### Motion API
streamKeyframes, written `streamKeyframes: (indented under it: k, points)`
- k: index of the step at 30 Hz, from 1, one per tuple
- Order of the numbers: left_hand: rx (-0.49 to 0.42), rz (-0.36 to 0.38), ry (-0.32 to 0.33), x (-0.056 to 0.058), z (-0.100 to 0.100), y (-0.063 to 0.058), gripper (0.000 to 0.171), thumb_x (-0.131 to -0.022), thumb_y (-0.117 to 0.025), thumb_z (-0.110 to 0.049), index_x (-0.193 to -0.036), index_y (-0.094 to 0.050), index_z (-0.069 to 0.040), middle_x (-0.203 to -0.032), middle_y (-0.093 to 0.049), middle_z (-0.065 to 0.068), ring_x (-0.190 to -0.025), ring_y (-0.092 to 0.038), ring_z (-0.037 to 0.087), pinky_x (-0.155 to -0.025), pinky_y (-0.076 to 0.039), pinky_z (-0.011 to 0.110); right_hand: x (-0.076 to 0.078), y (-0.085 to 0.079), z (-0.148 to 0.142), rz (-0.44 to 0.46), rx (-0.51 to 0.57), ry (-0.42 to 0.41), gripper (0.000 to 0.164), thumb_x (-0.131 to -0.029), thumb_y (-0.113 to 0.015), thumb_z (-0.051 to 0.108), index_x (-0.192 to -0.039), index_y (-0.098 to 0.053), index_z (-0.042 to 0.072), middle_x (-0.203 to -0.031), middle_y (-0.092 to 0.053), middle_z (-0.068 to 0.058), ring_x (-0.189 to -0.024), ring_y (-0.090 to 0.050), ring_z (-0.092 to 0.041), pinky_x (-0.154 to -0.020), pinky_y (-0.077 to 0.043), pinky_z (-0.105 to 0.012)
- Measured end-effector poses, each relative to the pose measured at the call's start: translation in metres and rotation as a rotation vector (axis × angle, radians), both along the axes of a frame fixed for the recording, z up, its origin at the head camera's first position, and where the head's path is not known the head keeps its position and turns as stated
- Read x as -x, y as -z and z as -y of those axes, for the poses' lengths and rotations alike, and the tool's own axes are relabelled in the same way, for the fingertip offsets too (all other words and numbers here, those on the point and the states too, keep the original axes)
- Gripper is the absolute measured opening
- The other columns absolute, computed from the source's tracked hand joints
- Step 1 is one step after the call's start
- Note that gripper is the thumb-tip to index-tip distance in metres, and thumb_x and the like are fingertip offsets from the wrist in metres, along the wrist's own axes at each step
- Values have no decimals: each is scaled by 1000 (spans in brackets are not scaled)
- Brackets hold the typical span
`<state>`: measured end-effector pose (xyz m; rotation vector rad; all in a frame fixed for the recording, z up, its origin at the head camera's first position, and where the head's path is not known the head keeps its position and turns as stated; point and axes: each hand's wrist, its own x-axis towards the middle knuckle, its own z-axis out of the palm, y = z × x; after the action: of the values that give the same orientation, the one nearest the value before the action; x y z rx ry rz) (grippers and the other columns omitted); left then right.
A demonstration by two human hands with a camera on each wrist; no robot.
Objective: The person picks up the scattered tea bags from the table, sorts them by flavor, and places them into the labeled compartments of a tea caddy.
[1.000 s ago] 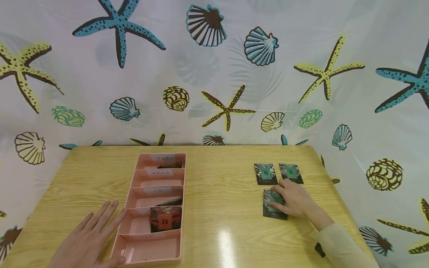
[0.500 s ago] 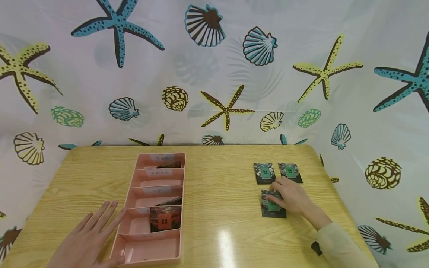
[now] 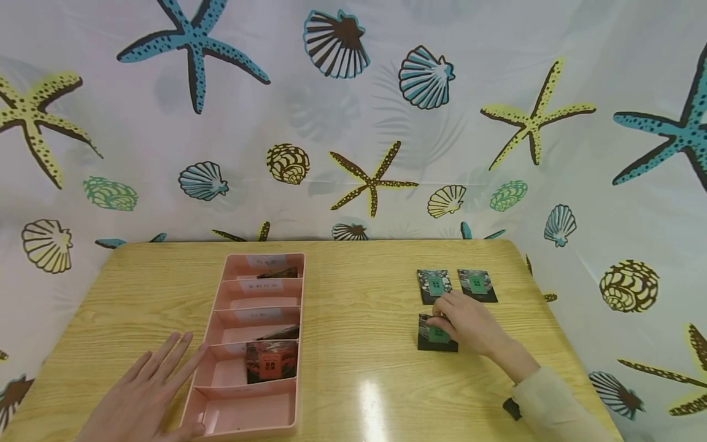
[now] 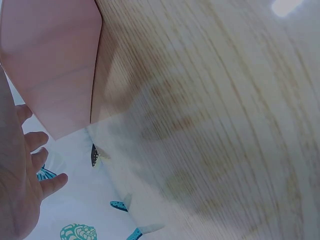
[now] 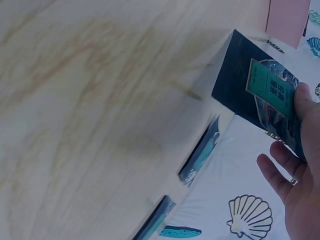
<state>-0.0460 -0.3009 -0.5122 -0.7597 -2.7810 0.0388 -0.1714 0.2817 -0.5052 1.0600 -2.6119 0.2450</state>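
Note:
My right hand (image 3: 469, 322) pinches a black tea sachet with a green label (image 3: 438, 339) between thumb and fingers. In the right wrist view the sachet (image 5: 272, 90) is tilted and appears raised off the table. Just beyond that hand lie two similar sachets, a left one (image 3: 432, 286) and a right one (image 3: 477, 286). My left hand (image 3: 146, 390) is spread, fingers extended, at the near left side of a pink divided box (image 3: 251, 412). A red-and-black sachet (image 3: 272, 362) leans in one of the box's nearer compartments.
Dark sachets, one in the farthest compartment (image 3: 278, 272) and one in the middle compartment (image 3: 280, 333), are partly hidden by dividers. A small dark object (image 3: 512, 409) lies by the right sleeve (image 3: 552, 402). Behind the wooden table (image 3: 359, 294) hangs a shell-patterned cloth (image 3: 353, 123).
My right hand has gripped the nearest green-labelled sachet and moved it slightly left, tilting it up. The left hand and the box have stayed in place.

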Motion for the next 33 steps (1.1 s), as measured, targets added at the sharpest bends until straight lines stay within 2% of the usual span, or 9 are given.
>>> streamKeyframes:
  k: [9, 18, 27, 33]
  points:
    - [4, 48, -27, -1, -1, 1, 119, -81, -68, -81, -172, -14, -27, -179, 8, -10, -158, 28, -1, -123, 27, 16, -6, -12, 23, -24, 53, -57, 22, -89, -83, 28, -92, -63, 18, -83, -63, 5, -72, -48, -8, -63, -42, -21]
    - [-5, 18, -9, -1, 0, 0, 120, -79, -69, -81, -172, -15, -28, -177, 13, -15, -159, 26, -1, -124, 25, 16, -15, -25, 65, -47, 136, -151, 20, -88, -84, 27, -89, -66, 18, -80, -61, 7, -69, -46, -5, -63, -40, -18]
    - [-8, 51, -27, -1, -1, -2, 117, -80, -69, -80, -171, -16, -29, -177, 11, -13, -159, 27, -2, -123, 26, 15, -19, -40, 111, -95, 212, -290, 20, -102, -69, 34, -90, -66, 18, -80, -63, 7, -69, -52, -7, -65, -43, -20]
    - [-2, 47, -24, -1, 0, -1, 118, -80, -69, -81, -171, -17, -28, -177, 12, -14, -159, 27, -2, -122, 26, 14, -20, -49, 144, -155, 253, -368, 18, -94, -79, 30, -89, -67, 18, -78, -64, 9, -67, -53, -5, -64, -43, -17]
